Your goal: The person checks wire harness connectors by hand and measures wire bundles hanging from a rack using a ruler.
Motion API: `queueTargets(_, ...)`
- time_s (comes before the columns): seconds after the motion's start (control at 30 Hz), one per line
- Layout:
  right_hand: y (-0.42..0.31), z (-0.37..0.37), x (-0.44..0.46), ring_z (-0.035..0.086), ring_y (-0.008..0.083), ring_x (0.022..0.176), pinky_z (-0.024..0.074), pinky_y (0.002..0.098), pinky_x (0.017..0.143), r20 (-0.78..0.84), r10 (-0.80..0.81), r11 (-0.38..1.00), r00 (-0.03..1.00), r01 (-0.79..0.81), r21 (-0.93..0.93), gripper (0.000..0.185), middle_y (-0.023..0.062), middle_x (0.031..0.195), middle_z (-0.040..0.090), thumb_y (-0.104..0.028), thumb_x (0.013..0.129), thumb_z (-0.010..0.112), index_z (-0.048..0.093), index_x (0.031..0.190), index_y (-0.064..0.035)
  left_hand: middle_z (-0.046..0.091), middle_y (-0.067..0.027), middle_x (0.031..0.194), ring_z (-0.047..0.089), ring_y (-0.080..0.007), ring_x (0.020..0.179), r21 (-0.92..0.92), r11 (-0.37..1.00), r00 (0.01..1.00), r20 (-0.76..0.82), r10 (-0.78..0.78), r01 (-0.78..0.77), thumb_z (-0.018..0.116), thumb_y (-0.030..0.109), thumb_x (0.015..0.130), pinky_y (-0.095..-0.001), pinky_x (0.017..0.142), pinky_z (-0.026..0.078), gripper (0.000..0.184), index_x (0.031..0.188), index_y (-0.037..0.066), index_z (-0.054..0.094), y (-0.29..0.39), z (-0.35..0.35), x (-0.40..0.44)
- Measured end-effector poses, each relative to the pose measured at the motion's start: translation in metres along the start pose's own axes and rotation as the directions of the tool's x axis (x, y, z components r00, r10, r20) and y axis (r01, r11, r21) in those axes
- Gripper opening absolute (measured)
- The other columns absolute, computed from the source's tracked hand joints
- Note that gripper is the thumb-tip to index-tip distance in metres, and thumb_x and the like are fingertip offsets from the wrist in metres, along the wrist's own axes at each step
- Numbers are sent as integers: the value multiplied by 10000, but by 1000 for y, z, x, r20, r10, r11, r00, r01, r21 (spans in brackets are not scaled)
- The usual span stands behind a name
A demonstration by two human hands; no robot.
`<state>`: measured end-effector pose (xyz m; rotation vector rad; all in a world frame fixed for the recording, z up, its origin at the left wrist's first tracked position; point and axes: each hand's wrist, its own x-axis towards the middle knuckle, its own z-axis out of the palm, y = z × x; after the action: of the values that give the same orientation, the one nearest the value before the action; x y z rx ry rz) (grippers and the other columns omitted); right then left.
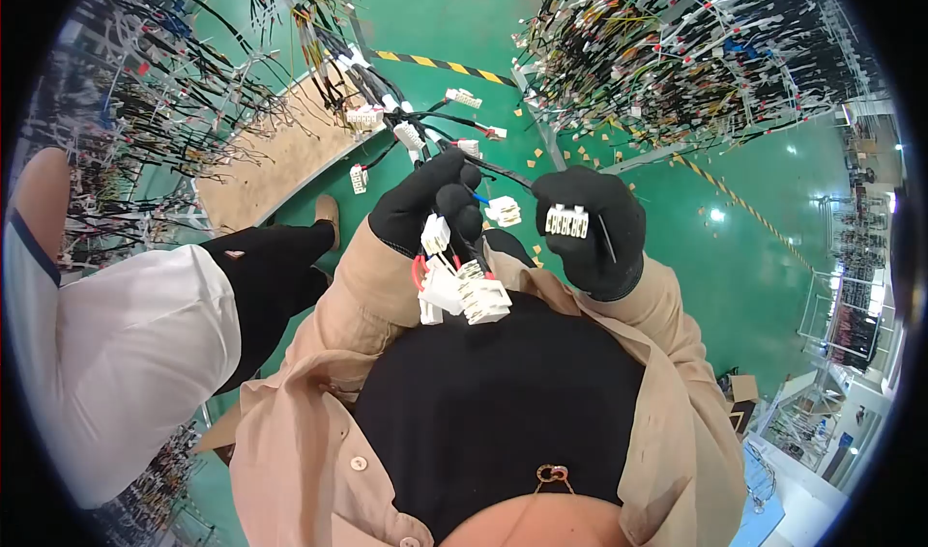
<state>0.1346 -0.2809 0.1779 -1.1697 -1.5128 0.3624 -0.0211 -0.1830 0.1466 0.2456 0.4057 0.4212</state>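
Black gloves cover both hands. My left hand (435,199) is closed around a bundle of dark wires. Several white plastic connectors (483,296) on red and black leads hang below its fingers, and another white connector (503,211) sits just to its right. My right hand (592,233) grips a white multi-slot connector (567,221), its slotted face toward me. A thin, shiny strip (607,240) shows against that glove; its kind is unclear. A dark wire runs between the hands. Beyond my left hand, the wire harness (387,98) branches into more white connectors (364,116).
Dense hanging wire harnesses stand at upper left and upper right (677,54). A co-worker in a white top (145,325) is close on the left. A wooden board (251,170) lies beyond. Small scraps litter the green floor (715,189), which has yellow-black tape (445,67).
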Motion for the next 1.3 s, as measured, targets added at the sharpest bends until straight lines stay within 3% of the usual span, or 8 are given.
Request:
queueTargets(0.13,-5,-1,-1,589,240,644,461,293,561,1,5,1000,1000,-5,-20,294,141,806,590,-65,658,654,520,911,4,469,-35,952,499,-20,741,-102,995,996,90,5,4,376,71,875,-156,651,470,362,1224,-7,319,-2,1,-3)
queueTargets(0.33,-3,2,-4,592,243,646,463,298,566,-11,29,998,1000,-29,-49,278,145,811,587,-81,676,641,516,909,7,459,-47,1027,501,-52,775,97,990,995,37,94,-98,393,60,868,-165,676,464,372,1227,-12,325,-2,1,-9)
queueTargets(0.43,-5,2,-3,592,245,653,462,299,566,0,42,998,999,-42,-50,288,150,819,587,-82,678,640,512,918,10,453,-45,1030,500,-62,773,-70,997,998,56,40,-36,409,63,862,-162,666,458,386,1230,-13,320,0,-2,-7)
queueTargets(0.63,-2,3,-3,596,256,682,467,301,584,17,36,997,999,-35,-67,310,151,846,589,-84,678,644,504,941,5,450,-38,998,494,-55,762,-41,998,989,141,-34,40,397,49,864,-152,635,448,375,1226,-13,322,5,-3,-2)
queueTargets(0.9,-2,4,-12,603,259,719,476,305,617,-36,94,992,995,-97,-81,294,154,871,593,-88,684,640,522,936,8,473,-8,877,513,-54,649,-97,992,992,-85,-88,80,394,133,883,-164,595,475,206,1042,13,445,4,10,-2)
queueTargets(1.03,-1,3,-16,606,252,731,478,305,629,-71,97,994,993,-100,-43,265,157,885,595,-63,697,620,532,933,19,476,-21,913,516,-60,686,-329,930,986,81,-145,164,407,98,873,-167,616,477,246,1096,-3,429,2,7,1)
queueTargets(1.1,0,2,-16,607,248,735,479,303,637,-73,80,997,994,-81,-11,265,159,897,595,-44,699,611,528,941,25,473,-34,953,515,-67,729,-131,991,993,115,-24,39,409,66,863,-165,634,474,299,1152,-11,394,-5,3,-2)
queueTargets(1.3,-2,-4,-19,603,201,696,468,278,604,-148,180,984,973,-178,29,277,155,878,597,-17,682,623,533,941,26,529,4,620,546,-108,593,-154,978,981,-116,-158,139,507,191,833,-251,514,455,114,834,78,515,-1,22,4)
